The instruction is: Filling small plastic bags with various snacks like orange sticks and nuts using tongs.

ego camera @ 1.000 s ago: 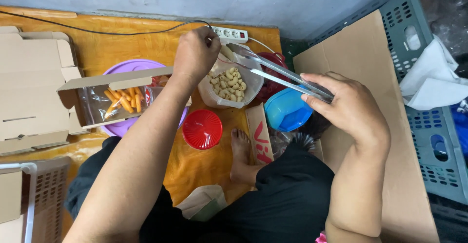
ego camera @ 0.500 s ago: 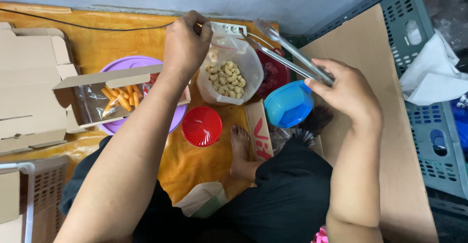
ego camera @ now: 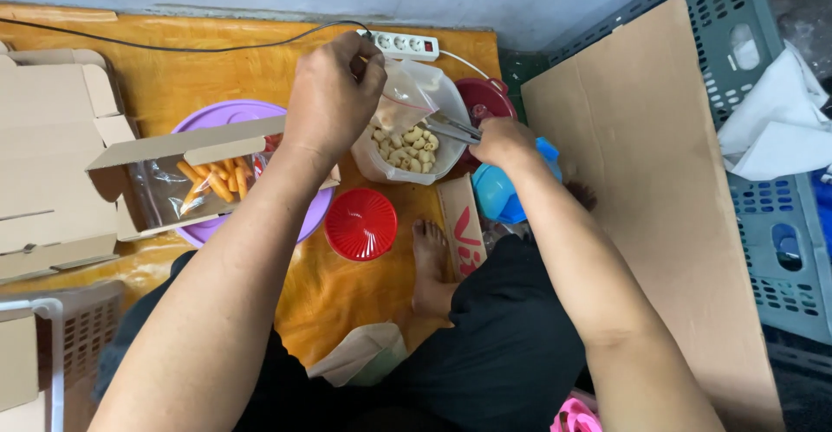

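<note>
- While the left hand point(ego camera: 334, 103) pinches the upper edge of a clear plastic bag point(ego camera: 407, 133) just above the frame's centre, its fingers are closed tight on the film, holding the mouth up.
- Inside the bag lies a heap of pale, small snack pieces point(ego camera: 407, 146), filling its lower part.
- Right of the bag, the right hand point(ego camera: 503, 142) is curled shut around metal tongs point(ego camera: 451, 129), whose tips reach into the bag's mouth.
- At left of centre, a purple bowl point(ego camera: 221, 116) sits under a cardboard box point(ego camera: 186, 176) with a clear window showing orange sticks point(ego camera: 208, 181).
- Below the bag, a red lid point(ego camera: 360, 224) rests on the orange cloth point(ego camera: 217, 72).
- Just right of the hand, a blue container point(ego camera: 503, 198) shows; a dark red one point(ego camera: 484, 98) sits above it.
</note>
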